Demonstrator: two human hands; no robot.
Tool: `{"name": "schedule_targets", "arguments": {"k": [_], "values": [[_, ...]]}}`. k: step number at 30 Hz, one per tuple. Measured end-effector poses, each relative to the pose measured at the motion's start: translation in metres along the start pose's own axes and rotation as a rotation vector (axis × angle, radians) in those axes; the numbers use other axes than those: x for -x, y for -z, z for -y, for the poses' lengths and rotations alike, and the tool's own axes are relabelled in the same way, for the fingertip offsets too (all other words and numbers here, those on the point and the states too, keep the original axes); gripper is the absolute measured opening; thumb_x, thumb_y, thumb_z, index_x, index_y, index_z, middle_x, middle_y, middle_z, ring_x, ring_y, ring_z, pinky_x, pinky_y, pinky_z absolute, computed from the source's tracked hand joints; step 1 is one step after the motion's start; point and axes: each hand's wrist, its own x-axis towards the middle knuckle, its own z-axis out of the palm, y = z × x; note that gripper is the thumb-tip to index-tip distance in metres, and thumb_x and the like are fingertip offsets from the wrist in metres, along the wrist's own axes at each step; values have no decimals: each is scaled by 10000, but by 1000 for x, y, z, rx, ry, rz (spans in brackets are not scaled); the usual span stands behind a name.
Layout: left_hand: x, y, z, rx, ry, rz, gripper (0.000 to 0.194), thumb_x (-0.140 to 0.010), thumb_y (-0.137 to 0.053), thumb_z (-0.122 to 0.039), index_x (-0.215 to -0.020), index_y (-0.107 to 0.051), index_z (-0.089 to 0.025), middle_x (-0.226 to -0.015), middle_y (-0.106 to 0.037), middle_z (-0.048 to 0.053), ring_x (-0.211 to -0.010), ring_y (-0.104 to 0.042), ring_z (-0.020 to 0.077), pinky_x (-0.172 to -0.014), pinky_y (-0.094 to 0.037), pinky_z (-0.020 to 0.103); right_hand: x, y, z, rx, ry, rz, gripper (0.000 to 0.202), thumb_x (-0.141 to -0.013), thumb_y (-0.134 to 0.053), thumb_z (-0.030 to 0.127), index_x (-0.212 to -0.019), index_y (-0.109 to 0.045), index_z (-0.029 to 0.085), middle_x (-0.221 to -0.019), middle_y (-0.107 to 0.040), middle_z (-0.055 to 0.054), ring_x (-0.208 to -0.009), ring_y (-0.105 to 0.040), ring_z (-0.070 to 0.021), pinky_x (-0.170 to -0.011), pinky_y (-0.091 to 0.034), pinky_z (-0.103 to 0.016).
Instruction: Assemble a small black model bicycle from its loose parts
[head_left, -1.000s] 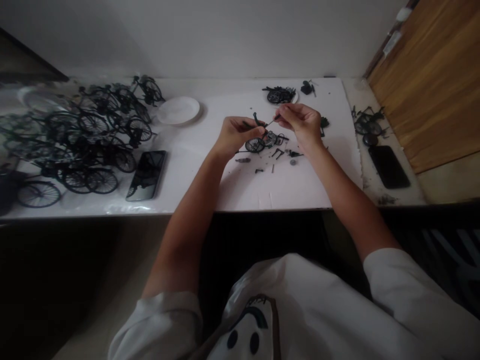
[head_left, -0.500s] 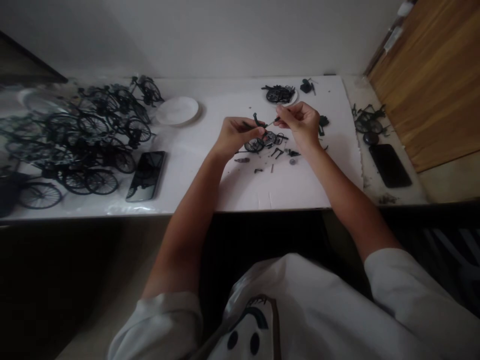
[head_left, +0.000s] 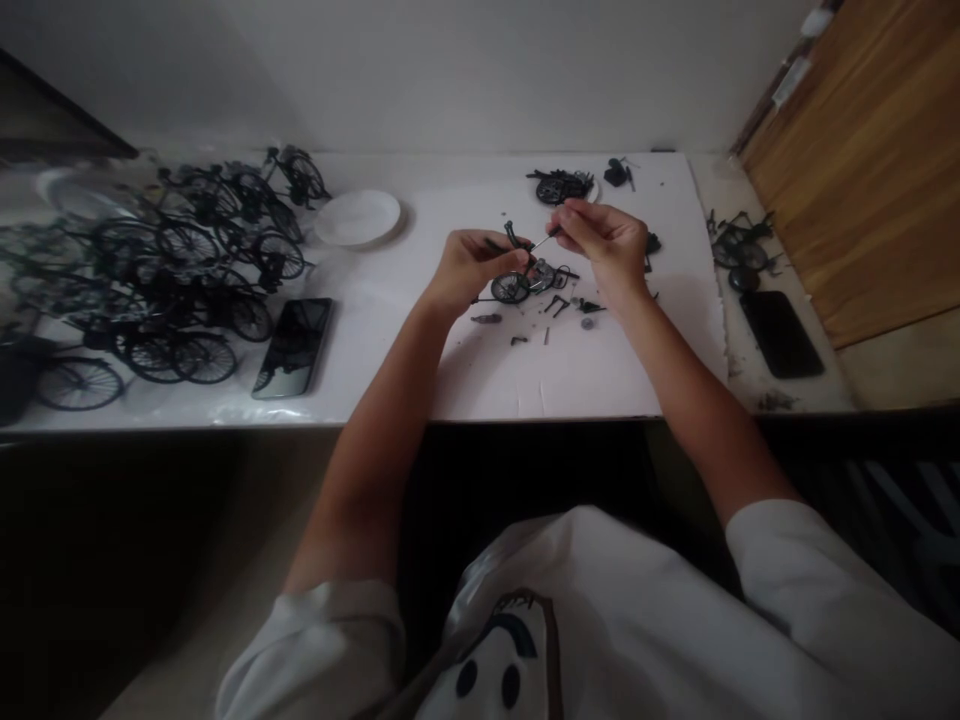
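Observation:
My left hand (head_left: 480, 268) is closed on a small dark curved part (head_left: 514, 236), whose end sticks up above the fingers. My right hand (head_left: 604, 240) pinches the dark handle of a thin screwdriver-like tool (head_left: 541, 242); its metal shaft points left, to the part at my left fingertips. Just below the hands, a partly built model bicycle (head_left: 511, 287) with a spoked wheel lies on the white board (head_left: 480, 385). Around it are small loose pieces, among them a dark forked piece (head_left: 556, 303) and a little round piece (head_left: 587, 323).
Many black model bicycles (head_left: 199, 358) crowd the left side. Beside them are a phone (head_left: 294, 348) and a white plate (head_left: 358, 218). Dark parts (head_left: 562, 187) lie on a dish at the back. On the right are another phone (head_left: 780, 333) and more dark parts (head_left: 741, 243).
My right hand has shifted slightly right, and more of the tool's metal shaft shows between the hands. My left hand keeps its hold on the dark part.

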Motion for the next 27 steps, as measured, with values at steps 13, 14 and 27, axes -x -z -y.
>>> {"name": "schedule_targets", "arguments": {"k": [13, 14, 27], "values": [[2, -2, -4, -23, 24, 29, 263, -733, -1007, -328, -742, -786, -185, -805, -804, 72, -1047, -792, 261, -966, -662, 400, -3, 5, -7, 9, -5, -33, 520, -680, -994, 656, -832, -705, 251, -810, -815, -3, -760, -822, -172, -700, -705, -255], [2, -2, -4, -21, 24, 30, 258, -736, -1005, -325, -746, -790, -182, -812, -805, 74, -1041, -794, 257, -966, -661, 396, -4, 6, -8, 8, 2, -35, 522, -682, -991, 661, -830, -702, 253, -810, -814, -3, -757, -822, -173, -701, -707, -258], [2, -5, 0, 12, 25, 4, 256, -740, -990, -317, -753, -776, -177, -843, -806, 64, -933, -798, 230, -912, -676, 397, -3, 6, -14, 35, 38, -54, 509, -750, -942, 688, -916, -734, 253, -839, -800, -14, -810, -827, -184, -753, -716, -278]]}}
